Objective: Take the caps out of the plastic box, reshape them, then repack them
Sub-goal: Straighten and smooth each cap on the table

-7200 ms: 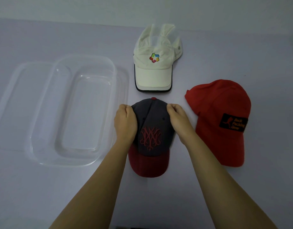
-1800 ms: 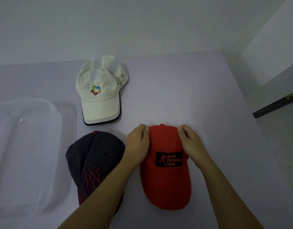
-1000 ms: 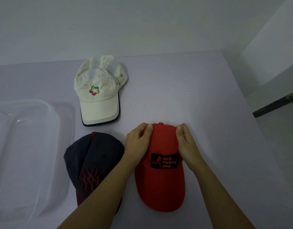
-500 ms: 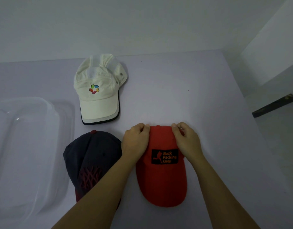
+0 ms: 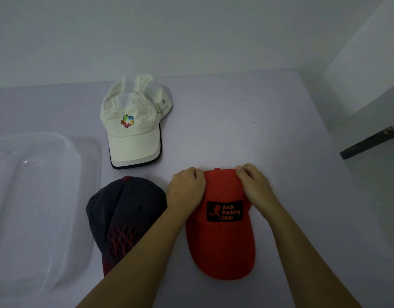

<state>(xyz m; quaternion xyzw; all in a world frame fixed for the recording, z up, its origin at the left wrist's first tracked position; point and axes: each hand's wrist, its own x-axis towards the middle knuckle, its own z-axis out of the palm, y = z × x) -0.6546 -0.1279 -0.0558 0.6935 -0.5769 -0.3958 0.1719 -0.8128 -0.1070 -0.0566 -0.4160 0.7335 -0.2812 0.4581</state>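
A red cap [image 5: 221, 245] with a black "Back Packing Gear" patch lies in front of me, brim toward me. My left hand [image 5: 187, 190] grips the left side of its crown with curled fingers. My right hand [image 5: 253, 185] pinches the right side near the top button. Left of the red cap lies a dark navy cap [image 5: 125, 210] with a maroon brim and red stitching, partly under my left forearm. Farther back rests a cream cap [image 5: 132, 130] with a coloured logo. The clear plastic box [image 5: 36, 196] stands at the left, with no cap in it.
The lilac table [image 5: 247, 121] ends at a right edge, beyond which the floor and a dark strip [image 5: 369, 143] show. A pale wall runs behind the table. The box's clear lid appears to lie under or beside it.
Both hands stayed on the red cap's crown and drew their fingers in toward its top. Earlier they were on the navy cap, then shifted right to the red one.
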